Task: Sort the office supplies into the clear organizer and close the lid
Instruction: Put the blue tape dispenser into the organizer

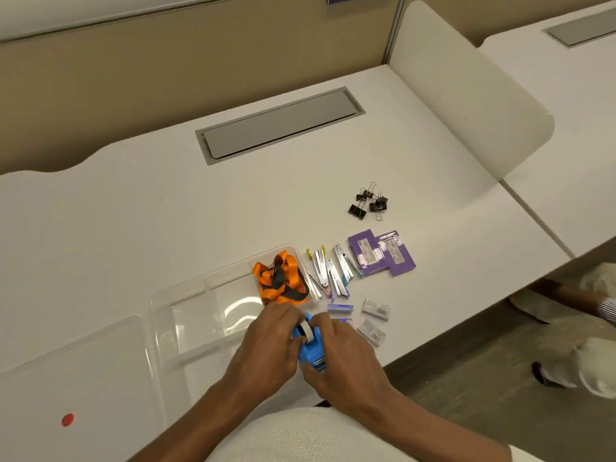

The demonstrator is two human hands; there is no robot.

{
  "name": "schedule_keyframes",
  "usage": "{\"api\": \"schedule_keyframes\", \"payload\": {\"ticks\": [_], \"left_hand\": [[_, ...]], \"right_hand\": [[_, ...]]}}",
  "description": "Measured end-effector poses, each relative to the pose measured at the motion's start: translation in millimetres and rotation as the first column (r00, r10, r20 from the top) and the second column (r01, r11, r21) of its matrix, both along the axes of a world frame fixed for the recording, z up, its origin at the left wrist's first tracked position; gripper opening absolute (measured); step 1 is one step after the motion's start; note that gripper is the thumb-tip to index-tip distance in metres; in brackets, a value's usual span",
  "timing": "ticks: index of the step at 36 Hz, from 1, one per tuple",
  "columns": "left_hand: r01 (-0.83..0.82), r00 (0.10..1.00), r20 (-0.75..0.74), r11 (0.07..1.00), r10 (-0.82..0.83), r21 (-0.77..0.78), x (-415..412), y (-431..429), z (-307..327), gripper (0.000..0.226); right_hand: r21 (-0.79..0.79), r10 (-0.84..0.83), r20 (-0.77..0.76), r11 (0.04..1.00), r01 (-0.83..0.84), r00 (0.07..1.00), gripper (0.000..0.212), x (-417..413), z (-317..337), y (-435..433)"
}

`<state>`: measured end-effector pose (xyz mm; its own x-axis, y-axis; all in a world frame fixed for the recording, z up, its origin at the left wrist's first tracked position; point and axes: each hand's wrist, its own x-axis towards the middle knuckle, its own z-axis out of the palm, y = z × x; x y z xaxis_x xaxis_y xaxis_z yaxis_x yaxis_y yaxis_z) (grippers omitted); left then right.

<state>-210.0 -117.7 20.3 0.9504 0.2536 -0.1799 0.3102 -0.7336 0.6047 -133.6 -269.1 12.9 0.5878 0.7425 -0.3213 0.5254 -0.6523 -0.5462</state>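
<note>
A blue tape dispenser (311,353) with a white roll is held between both hands near the desk's front edge. My left hand (270,341) grips its left side and my right hand (340,355) grips its right side. It sits at the right rim of the clear organizer (200,315), whose far right compartment holds an orange and black lanyard (281,278). The clear lid (83,371) with a red dot lies to the organizer's left. On the desk to the right lie several metal staple removers (330,271), purple packs (381,253), small staple boxes (370,320) and black binder clips (370,201).
A grey cable hatch (280,126) is set in the white desk further back. A white divider panel (466,101) stands at the right. The desk edge drops off to the floor at the lower right, where another person's sleeve (606,308) shows.
</note>
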Motion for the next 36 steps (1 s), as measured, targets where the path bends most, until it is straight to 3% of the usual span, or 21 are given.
{"api": "schedule_keyframes", "payload": {"ticks": [3,6,11,14,16,19,22,25,28,31,36], "left_hand": [[0.031,0.999,-0.02,0.999,-0.03,0.039,-2.1,-0.3,-8.3,0.032],[0.094,0.995,-0.055,0.989,-0.088,0.118,-2.6,2.1,-20.0,0.037],[0.185,0.975,-0.154,0.967,-0.159,0.174,-3.3,3.7,-30.7,0.041],[0.167,0.978,-0.152,0.972,-0.142,0.165,-3.3,3.9,-32.2,0.04],[0.152,0.983,-0.13,0.969,-0.128,0.196,-4.0,4.2,-30.1,0.035],[0.077,0.997,-0.006,0.939,-0.08,0.334,-9.0,4.3,-26.5,0.035],[-0.094,0.992,0.119,0.897,0.047,0.432,-15.6,7.0,-28.8,0.033],[-0.24,0.97,0.064,0.865,0.236,0.44,-20.8,10.5,-37.1,0.057],[-0.298,0.937,-0.04,0.852,0.348,0.43,-31.1,8.3,-50.1,0.085],[-0.246,0.938,-0.115,0.86,0.328,0.447,-46.9,2.0,-63.0,0.104],[-0.232,0.951,-0.099,0.884,0.295,0.405,-60.8,-3.7,-76.3,0.108]], "right_hand": [[-0.028,0.013,0.022,1.0,-0.013,1.0,0.062,-3.1,-7.3,7.4],[-0.043,0.069,0.189,0.997,-0.062,0.98,0.06,-9.6,-18.8,10.2],[-0.127,0.189,0.476,0.981,-0.146,0.859,0.064,-10.6,-34.9,10.6],[-0.107,0.183,0.555,0.983,-0.148,0.812,0.056,-8.2,-39.1,11.7],[-0.098,0.166,0.548,0.986,-0.134,0.82,0.054,-5.8,-34.1,11.2],[0.023,0.078,0.42,0.995,-0.096,0.904,0.046,2.4,-20.0,8.1],[0.15,-0.137,0.264,0.984,0.1,0.955,0.031,27.9,-6.0,-1.7],[0.207,-0.363,0.251,0.926,0.316,0.897,0.029,73.9,-4.6,-13.3],[0.127,-0.514,0.306,0.857,0.5,0.802,0.051,128.7,-18.2,-19.9],[0.022,-0.588,0.351,0.783,0.621,0.729,0.078,171.8,-33.6,-23.2],[-0.132,-0.548,0.354,0.773,0.621,0.758,0.094,201.1,-52.4,-18.3]]}}
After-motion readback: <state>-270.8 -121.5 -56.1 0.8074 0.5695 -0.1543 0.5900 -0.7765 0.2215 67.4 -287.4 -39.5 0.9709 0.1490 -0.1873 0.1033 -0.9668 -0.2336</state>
